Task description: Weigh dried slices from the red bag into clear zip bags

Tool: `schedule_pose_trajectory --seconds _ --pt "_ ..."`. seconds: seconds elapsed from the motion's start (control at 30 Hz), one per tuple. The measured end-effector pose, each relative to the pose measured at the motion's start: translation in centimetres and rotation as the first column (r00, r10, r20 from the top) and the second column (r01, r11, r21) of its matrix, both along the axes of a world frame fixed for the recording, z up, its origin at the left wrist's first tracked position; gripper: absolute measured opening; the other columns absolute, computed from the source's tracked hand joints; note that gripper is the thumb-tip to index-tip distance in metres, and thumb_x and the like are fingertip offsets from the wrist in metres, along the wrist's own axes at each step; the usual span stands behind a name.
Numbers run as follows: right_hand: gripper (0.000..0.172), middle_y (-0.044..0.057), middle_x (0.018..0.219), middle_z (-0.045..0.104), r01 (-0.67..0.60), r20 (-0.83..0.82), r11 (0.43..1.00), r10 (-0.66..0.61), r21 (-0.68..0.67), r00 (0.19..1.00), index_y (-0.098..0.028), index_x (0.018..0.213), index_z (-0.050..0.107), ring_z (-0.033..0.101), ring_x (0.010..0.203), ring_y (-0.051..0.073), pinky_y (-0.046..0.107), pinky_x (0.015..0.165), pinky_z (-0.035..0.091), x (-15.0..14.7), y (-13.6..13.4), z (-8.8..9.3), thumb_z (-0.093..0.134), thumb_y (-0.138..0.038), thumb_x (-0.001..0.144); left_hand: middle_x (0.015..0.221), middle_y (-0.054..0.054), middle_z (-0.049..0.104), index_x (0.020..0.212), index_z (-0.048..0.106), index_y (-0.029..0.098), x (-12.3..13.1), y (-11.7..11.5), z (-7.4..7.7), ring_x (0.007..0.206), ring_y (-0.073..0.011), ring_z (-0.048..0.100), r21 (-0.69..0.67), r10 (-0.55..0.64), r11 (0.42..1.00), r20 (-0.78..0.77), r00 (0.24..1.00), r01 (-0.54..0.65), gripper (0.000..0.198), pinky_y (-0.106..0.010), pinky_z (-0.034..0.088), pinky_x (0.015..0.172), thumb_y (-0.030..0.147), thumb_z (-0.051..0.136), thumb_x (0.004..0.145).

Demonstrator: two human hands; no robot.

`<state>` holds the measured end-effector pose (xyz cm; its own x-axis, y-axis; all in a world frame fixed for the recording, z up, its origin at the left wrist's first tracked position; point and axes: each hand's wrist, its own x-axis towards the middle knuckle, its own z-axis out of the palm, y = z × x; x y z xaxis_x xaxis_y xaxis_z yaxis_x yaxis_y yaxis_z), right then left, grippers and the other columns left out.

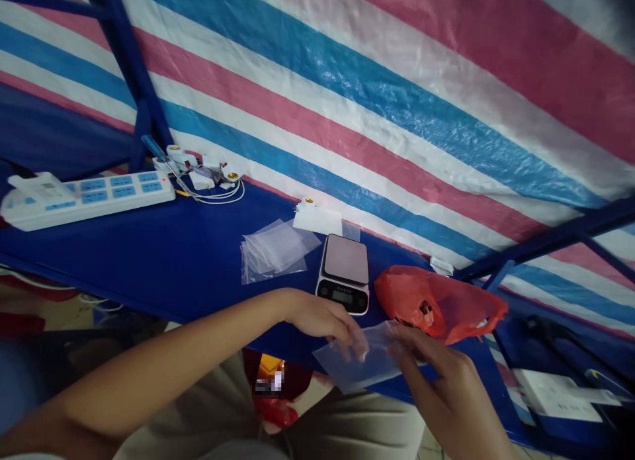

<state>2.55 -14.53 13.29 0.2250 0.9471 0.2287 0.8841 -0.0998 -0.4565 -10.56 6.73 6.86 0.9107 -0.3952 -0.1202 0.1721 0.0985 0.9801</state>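
In the head view a clear plastic bag (372, 370) is held over the table's front edge. My right hand (441, 370) pinches its right end between thumb and fingers. My left hand (327, 320) is bent over the bag, its fingers drawn together at the bag's upper middle. A small pale spot shows at the left fingertips; whether it is a nail or a held piece I cannot tell. Just beyond the left hand stands a small digital scale (346, 261) with a bare plate. An orange-red plastic bag (446, 301) lies beyond my right hand, partly open, its contents mostly hidden.
Several clear zip bags (278, 248) lie left of the scale on the blue table (198, 261). A white card (317, 220) is behind. To the left are a long power strip (94, 195) and a cable tangle (208, 175). Striped sheeting (347, 116) backs the table.
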Motion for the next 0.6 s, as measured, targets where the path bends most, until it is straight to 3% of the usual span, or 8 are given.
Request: schedule_pose_trajectory --seconds 0.1,0.2,0.33,0.4,0.5,0.6 --pt "0.021 0.005 0.103 0.078 0.010 -0.025 1.000 -0.010 0.005 1.000 -0.024 0.112 0.072 0.077 0.087 0.018 0.021 0.074 0.061 -0.1 0.6 -0.4 0.059 -0.030 0.097 0.106 -0.003 0.074 0.110 0.075 0.026 -1.2 0.4 0.7 0.094 -0.0164 0.070 0.085 0.123 0.988 0.059 0.991 -0.127 0.026 -0.027 0.052 0.081 0.038 0.062 0.091" --pt "0.019 0.003 0.095 0.077 0.020 -0.046 1.000 -0.019 0.006 0.999 -0.023 0.108 0.072 0.075 0.081 0.017 0.021 0.070 0.060 -0.1 1.2 -0.6 0.059 -0.031 0.097 0.094 -0.004 0.076 0.104 0.077 0.021 -2.4 0.5 1.4 0.086 -0.0155 0.070 0.266 0.200 0.937 0.126 0.972 -0.227 0.023 -0.024 0.050 0.074 0.029 0.058 0.093" --pt "0.019 0.002 0.091 0.076 0.059 -0.083 0.998 -0.060 -0.011 0.995 -0.024 0.107 0.072 0.074 0.081 0.018 0.021 0.067 0.058 0.1 1.4 -0.4 0.059 -0.034 0.097 0.086 -0.003 0.076 0.096 0.077 0.020 -4.2 1.2 1.9 0.076 -0.0138 0.068 0.462 0.198 0.860 0.092 0.976 -0.218 0.022 -0.023 0.047 0.068 0.026 0.057 0.092" --pt "0.020 0.003 0.092 0.075 0.079 -0.095 0.997 -0.080 -0.012 0.992 -0.024 0.106 0.072 0.074 0.086 0.019 0.022 0.068 0.059 0.1 1.6 -0.3 0.058 -0.035 0.097 0.091 -0.003 0.077 0.102 0.076 0.020 -4.7 1.5 2.1 0.079 -0.0140 0.068 0.444 0.237 0.861 0.083 0.968 -0.248 0.024 -0.023 0.048 0.071 0.034 0.058 0.093" --pt "0.019 0.003 0.087 0.074 0.050 -0.115 0.999 -0.051 -0.010 0.992 -0.022 0.102 0.071 0.072 0.080 0.019 0.022 0.065 0.057 -0.2 2.1 -0.2 0.057 -0.035 0.097 0.112 -0.005 0.076 0.123 0.068 0.022 -4.6 1.1 2.2 0.095 -0.0163 0.069 0.310 0.355 0.876 0.101 0.929 -0.368 0.042 -0.025 0.050 0.079 0.046 0.065 0.089" --pt "0.019 0.002 0.078 0.071 0.035 -0.145 0.999 -0.039 -0.030 0.989 -0.021 0.098 0.070 0.067 0.066 0.016 0.021 0.058 0.054 -0.2 2.1 -0.2 0.057 -0.035 0.098 0.101 -0.005 0.077 0.117 0.071 0.020 -4.0 0.0 1.8 0.087 -0.0165 0.070 0.347 0.380 0.840 0.171 0.909 -0.417 0.040 -0.024 0.049 0.073 0.042 0.074 0.083"
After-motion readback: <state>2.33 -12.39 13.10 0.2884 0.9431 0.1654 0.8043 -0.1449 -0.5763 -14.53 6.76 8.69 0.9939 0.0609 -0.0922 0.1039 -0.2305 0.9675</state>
